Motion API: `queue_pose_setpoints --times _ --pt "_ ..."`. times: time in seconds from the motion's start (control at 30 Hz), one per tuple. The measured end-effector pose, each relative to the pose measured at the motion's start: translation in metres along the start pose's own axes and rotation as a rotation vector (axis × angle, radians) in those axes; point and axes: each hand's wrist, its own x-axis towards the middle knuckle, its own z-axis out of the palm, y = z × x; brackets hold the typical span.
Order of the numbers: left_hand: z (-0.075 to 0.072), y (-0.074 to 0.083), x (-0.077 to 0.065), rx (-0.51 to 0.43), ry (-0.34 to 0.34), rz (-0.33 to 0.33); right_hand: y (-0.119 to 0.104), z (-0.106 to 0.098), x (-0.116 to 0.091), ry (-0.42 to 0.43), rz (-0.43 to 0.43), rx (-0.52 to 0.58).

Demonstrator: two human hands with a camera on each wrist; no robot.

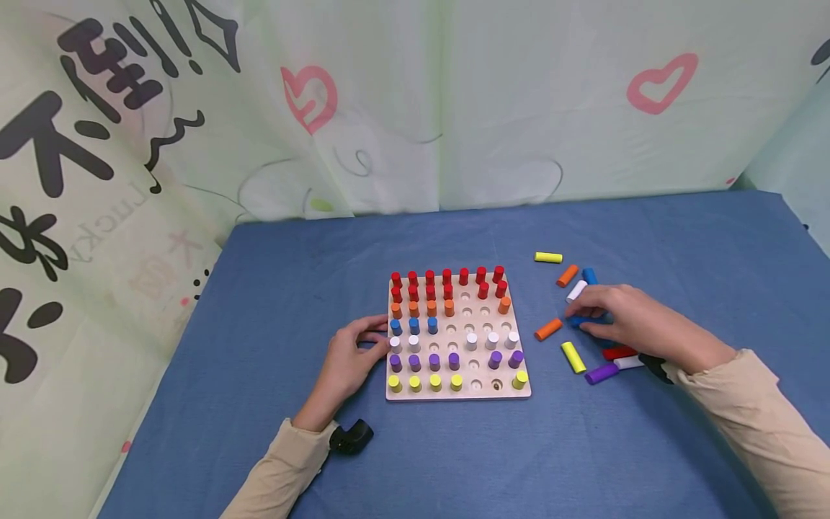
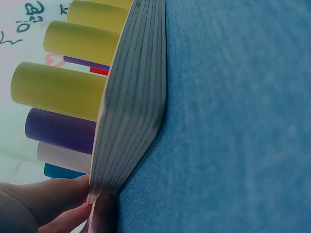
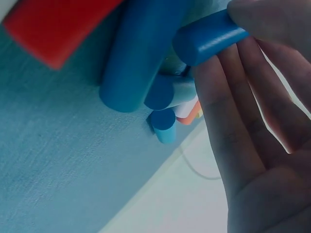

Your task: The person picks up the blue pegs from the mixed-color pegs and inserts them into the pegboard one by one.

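Note:
A wooden pegboard (image 1: 483, 393) lies on the blue cloth, with rows of red, orange, blue, white, purple and yellow pegs standing in it. Round holes show in several rows. My left hand (image 1: 350, 364) grips the board's left edge; in the left wrist view, its fingers (image 2: 63, 191) pinch the edge beside the peg rows. Right of the board, among loose pegs, my right hand (image 1: 625, 321) pinches a blue peg (image 3: 211, 39) between thumb and fingertips. In the right wrist view that peg is tilted, and another blue peg (image 3: 141, 53) lies close by.
Loose pegs lie scattered around my right hand: yellow pegs (image 1: 573, 357), orange pegs (image 1: 548, 329), a purple peg (image 1: 601, 373), a red peg (image 1: 619, 352), white pegs (image 1: 576, 291) and a blue peg (image 1: 589, 276). A printed curtain (image 1: 486, 144) hangs behind the table's far edge.

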Motion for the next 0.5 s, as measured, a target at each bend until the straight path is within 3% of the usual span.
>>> queue_pose_setpoints --times 0.5 --pt "-0.0002 -0.0001 0.0001 -0.003 -0.001 0.001 -0.0060 -0.0033 0.0028 0.051 -0.043 -0.019"
